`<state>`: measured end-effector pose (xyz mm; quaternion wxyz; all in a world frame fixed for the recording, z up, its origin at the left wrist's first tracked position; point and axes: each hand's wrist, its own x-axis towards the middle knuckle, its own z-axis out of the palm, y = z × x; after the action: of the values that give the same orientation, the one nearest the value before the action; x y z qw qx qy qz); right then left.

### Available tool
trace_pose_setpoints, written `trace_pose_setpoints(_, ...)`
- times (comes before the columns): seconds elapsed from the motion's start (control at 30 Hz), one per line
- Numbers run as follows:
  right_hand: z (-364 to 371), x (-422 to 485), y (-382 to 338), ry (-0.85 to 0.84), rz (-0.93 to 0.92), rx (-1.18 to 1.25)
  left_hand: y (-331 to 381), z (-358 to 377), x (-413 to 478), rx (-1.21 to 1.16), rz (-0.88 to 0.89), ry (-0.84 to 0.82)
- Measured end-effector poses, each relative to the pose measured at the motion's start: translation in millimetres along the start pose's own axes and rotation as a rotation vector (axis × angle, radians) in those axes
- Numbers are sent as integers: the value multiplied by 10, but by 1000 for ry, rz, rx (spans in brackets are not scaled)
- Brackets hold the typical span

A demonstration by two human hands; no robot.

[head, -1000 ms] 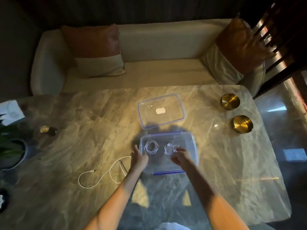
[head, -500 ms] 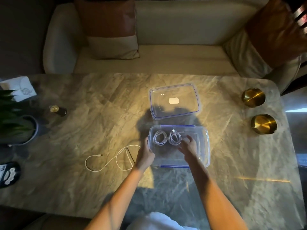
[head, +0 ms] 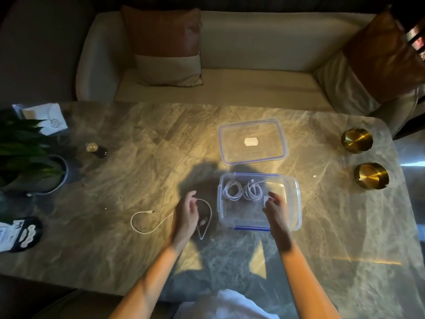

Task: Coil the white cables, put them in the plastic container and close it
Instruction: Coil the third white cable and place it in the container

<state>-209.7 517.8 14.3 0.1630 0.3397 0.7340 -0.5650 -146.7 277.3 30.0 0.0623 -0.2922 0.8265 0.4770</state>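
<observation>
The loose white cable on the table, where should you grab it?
Probably at the loop of the loose white cable nearest the open left hand, coming from above. It lies flat and uncoiled on the grey marble table, plug end free.

A single wide-angle view from the person's head looks forward and steeply down onto the grey veined marble tabletop (head: 119, 180), near enough that both bare forearms enter from the bottom edge. The clear rectangular plastic container with blue clips (head: 295, 203) sits close to the middle. The cream sofa with brown cushions (head: 253, 84) fills the far, upper part, its lines curved by the lens.
</observation>
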Motion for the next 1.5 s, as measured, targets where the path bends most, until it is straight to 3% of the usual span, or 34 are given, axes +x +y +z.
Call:
trace_pose_setpoints(0.1, 149, -244, 2, 5, -84, -23, -478, -574, -3, 210, 126, 67)
trace_pose_setpoints(0.17, 321, -508, -58, 148, -203, -93, -798, -957, 10, 377, 149, 25)
trace_pose_setpoints(0.23, 608, -794, -84, 180, -387, -173, -1074, -1283, 17, 554, 212, -49)
trace_pose_setpoints(0.3, 1042, -1050, -83, 47, -481, -322, -1293, -1512, 42, 719, 271, -149)
trace_pose_setpoints(0.4, 1814, -1346, 43, -290, -565, -479, -1532, -1728, 93, 877, 287, -257)
trace_pose_setpoints(0.47, 2295, -1512, 223, -505, -673, -648, -1682, -1819, 138, 908, 340, -258)
trace_pose_setpoints(0.57, 2682, -1708, 388, -673, -762, -862, -1759, -1899, 215, 919, 481, -249)
trace_pose_setpoints(0.63, 2803, -1834, 374, -704, -798, -983, -1737, -1981, 251, 797, 594, -193)
trace_pose_setpoints(0.7, 2789, -1935, 292, -714, -794, -934, -1657, -2058, 261, 652, 652, -144)
trace_pose_setpoints(0.8, 2594, -2062, 43, -676, -822, -875, -1440, -2174, 179, 351, 572, -124)
trace_pose_setpoints(0.93, 2176, -2096, -379, -494, -861, -680, -1073, -2237, 7, -303, 106, -375)
trace_pose_setpoints(1.03, 1889, -2099, -664, -470, -856, -592, -807, -2283, -86, -451, 38, -524)
trace_pose_setpoints(1.2, 1576, -2211, -1091, -437, -766, -239, -235, -2344, -278, -789, -10, -834)
trace_pose_setpoints(1.3, 1433, -2378, -1425, -430, -758, -30, 296, -2446, -484, -906, 98, -1001)
trace_pose_setpoints(1.4, 1314, -2601, -1836, -468, -794, 63, 1008, -2622, -588, -1094, 326, -1076)
trace_pose_setpoints(1.5, 1191, -2910, -2154, -554, -778, 87, 1839, -2796, -536, -1161, 523, -926)
